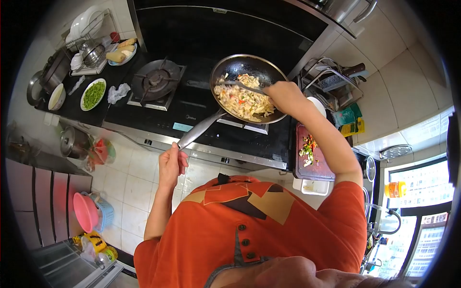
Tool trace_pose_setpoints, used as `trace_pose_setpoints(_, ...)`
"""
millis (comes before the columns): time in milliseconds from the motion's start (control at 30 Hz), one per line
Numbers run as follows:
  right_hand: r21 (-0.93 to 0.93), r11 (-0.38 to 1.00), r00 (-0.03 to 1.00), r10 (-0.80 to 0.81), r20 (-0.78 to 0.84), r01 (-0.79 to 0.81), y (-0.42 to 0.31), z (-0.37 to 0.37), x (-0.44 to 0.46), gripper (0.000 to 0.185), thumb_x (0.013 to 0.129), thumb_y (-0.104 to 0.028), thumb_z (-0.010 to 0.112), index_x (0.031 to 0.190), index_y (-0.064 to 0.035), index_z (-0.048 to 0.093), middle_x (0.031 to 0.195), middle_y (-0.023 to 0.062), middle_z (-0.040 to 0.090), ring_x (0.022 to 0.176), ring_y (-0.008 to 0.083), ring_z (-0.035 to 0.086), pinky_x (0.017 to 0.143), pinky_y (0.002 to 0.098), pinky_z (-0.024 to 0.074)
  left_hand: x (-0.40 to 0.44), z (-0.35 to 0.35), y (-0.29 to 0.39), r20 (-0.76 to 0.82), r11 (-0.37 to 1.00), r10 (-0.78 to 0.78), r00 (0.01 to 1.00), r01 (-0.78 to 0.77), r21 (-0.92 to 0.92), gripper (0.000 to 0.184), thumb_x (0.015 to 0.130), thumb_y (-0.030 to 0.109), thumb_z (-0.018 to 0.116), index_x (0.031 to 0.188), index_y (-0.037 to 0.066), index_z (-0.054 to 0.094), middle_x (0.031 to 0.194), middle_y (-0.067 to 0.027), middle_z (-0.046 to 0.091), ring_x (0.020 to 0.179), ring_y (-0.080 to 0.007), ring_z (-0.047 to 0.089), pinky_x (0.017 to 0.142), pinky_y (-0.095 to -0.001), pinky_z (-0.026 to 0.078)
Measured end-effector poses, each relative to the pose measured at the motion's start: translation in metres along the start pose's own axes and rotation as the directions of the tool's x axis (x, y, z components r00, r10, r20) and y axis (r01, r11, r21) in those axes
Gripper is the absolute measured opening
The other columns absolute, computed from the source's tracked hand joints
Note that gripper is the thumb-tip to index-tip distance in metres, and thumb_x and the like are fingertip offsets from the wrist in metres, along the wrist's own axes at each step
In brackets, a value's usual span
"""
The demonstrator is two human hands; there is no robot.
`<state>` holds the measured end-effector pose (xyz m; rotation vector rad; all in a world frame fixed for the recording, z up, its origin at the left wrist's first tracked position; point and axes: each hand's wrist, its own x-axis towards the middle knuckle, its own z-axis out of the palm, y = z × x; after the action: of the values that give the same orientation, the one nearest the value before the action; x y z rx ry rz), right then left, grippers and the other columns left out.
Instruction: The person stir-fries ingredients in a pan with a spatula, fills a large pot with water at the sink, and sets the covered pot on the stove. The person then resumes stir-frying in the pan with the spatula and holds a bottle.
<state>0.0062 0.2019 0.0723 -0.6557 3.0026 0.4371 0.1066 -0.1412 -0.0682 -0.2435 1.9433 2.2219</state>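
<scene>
My left hand [172,164] is closed at the tip of the grey wok handle [199,130], its fingers curled. The dark wok [276,77] sits over the right burner and holds a pale cooked mixture [246,102] with red and green bits. Over the wok's right rim, my right hand [285,96] grips a metal spatula [246,86], whose blade end reaches into the food on the left side and looks slightly blurred.
An unused burner [156,79] is left of the wok. Further left stand a plate of chopped greens [93,94] and a plate of yellowish pieces [122,54]. On the right are a cutting board [324,175] with chopped vegetables [309,149] and a knife rack [331,81].
</scene>
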Motion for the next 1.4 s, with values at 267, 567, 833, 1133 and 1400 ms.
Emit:
trace_pose_setpoints(267,-0.004,0.999,0.999,0.042,0.016,-0.042,-0.028,-0.092,-0.090,0.013,0.081,-0.014,0.063,0.092,-0.0080,0.065,0.067,0.0148,0.062,0.069,0.0318,0.064,0.061,0.0435,0.0493,0.003,-0.004,0.001,0.108,0.999,-0.040,0.993,0.040,0.006,0.051,0.098,0.040,0.043,0.066,0.003,0.058,0.048,-0.0033,0.051,0.035,-0.0075,0.038,0.034,-0.0218,0.026)
trace_pose_setpoints(567,-0.098,0.972,0.970,0.221,0.101,-0.212,-0.034,-0.026,-0.034,0.013,0.075,-0.003,0.059,0.082,-0.0012,0.068,0.082,0.0194,0.067,0.080,0.0340,0.067,0.067,0.0413,0.0544,0.002,-0.008,0.002,0.146,0.999,-0.031,0.989,0.036,-0.032,0.050,0.098,0.039,0.045,0.066,0.004,0.058,0.048,-0.0037,0.050,0.034,-0.0080,0.037,0.035,-0.0216,0.027)
trace_pose_setpoints(833,-0.018,0.973,0.964,0.232,0.133,-0.231,-0.062,-0.019,0.002,0.014,0.075,-0.006,0.060,0.085,-0.0008,0.069,0.087,0.0177,0.068,0.085,0.0314,0.068,0.069,0.0407,0.0554,-0.002,-0.004,0.002,0.129,0.999,-0.031,0.991,0.030,0.009,0.046,0.097,0.042,0.044,0.068,0.008,0.056,0.047,-0.0001,0.048,0.034,-0.0066,0.036,0.034,-0.0222,0.022)
trace_pose_setpoints(1133,-0.141,0.955,0.959,0.273,0.077,-0.261,0.005,-0.064,-0.079,0.011,0.079,-0.014,0.059,0.082,-0.0118,0.069,0.075,0.0114,0.066,0.075,0.0312,0.065,0.064,0.0437,0.0524,0.001,-0.007,0.007,0.111,0.998,-0.046,0.993,0.041,0.049,0.050,0.097,0.040,0.046,0.066,0.002,0.059,0.049,-0.0033,0.050,0.035,-0.0074,0.037,0.034,-0.0215,0.028)
trace_pose_setpoints(1400,-0.137,0.953,0.962,0.259,-0.092,-0.269,0.018,0.021,-0.038,0.013,0.076,-0.007,0.058,0.078,-0.0059,0.071,0.080,0.0148,0.069,0.076,0.0297,0.069,0.066,0.0383,0.0556,0.003,-0.008,0.005,0.073,0.995,-0.062,0.995,0.056,0.082,0.048,0.096,0.041,0.048,0.067,0.004,0.059,0.049,-0.0023,0.050,0.034,-0.0075,0.037,0.034,-0.0217,0.025)
